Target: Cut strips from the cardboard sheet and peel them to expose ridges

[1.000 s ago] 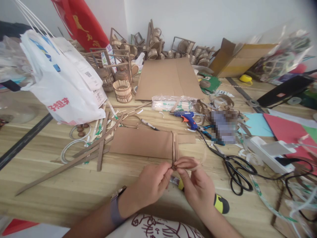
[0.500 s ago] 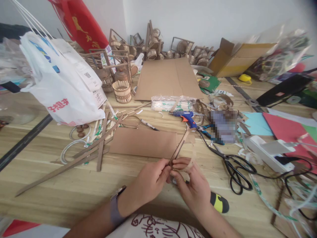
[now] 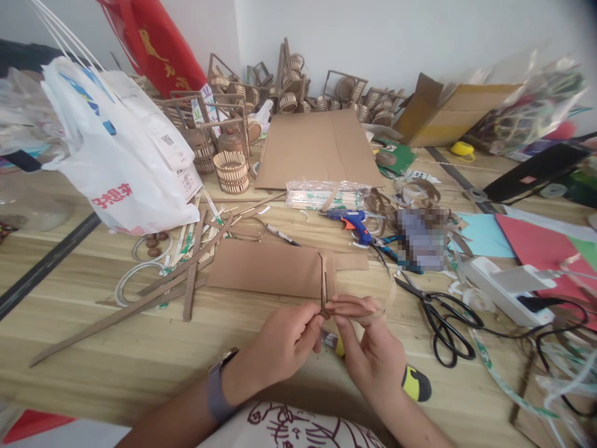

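Thin brown strips [image 3: 323, 280] stand up between my hands, over the right end of a flat cardboard piece [image 3: 265, 269]. The fingers of my left hand [image 3: 289, 336] are closed, pinching the strips at their lower end. My right hand [image 3: 368, 339] pinches the same spot from the other side, and a pale, thin band trails from its fingers. Beneath my right hand lies a yellow-and-black handled tool [image 3: 416, 382], its middle covered by the hand. Black scissors [image 3: 443, 317] rest open to the right of that hand.
A blue glue gun [image 3: 352, 224] and a wrapped bundle of sticks [image 3: 326, 196] lie beyond my hands. Long brown strips [image 3: 130, 317] cross the table at left, near a white plastic bag [image 3: 121, 168]. Small slatted buckets [image 3: 232, 172] stand behind. A power strip [image 3: 508, 289] sits at right.
The strips have swung from leaning right to nearly upright. My right hand has turned slightly and shifted a little right, uncovering more of the yellow tool. My left hand stays nearly in place.
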`<control>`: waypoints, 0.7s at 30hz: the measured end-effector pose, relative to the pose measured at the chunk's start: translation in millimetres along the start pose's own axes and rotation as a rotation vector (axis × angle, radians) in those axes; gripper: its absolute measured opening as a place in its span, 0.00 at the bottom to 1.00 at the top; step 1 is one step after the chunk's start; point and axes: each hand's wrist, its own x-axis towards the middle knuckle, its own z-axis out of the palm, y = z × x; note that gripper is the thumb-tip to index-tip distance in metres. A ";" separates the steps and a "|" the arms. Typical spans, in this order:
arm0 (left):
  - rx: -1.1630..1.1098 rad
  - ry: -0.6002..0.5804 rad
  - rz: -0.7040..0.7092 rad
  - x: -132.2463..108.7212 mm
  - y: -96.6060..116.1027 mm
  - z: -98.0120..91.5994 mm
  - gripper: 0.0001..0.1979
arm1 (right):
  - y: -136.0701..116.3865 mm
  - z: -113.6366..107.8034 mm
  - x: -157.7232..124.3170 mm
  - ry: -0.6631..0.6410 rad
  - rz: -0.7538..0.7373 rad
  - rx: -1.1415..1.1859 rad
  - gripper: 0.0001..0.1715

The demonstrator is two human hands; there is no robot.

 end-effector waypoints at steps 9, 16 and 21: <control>-0.072 -0.045 -0.038 1.7 1.9 -2.5 0.17 | 7.8 1.0 -4.8 -0.002 0.297 0.310 0.08; -0.125 -0.011 -0.131 4.7 0.6 -0.8 0.16 | 3.5 3.2 -2.8 -0.009 -0.048 0.074 0.05; -0.051 0.022 -0.143 4.3 -2.0 -0.3 0.14 | 4.1 3.6 1.4 -0.001 -0.148 -0.045 0.08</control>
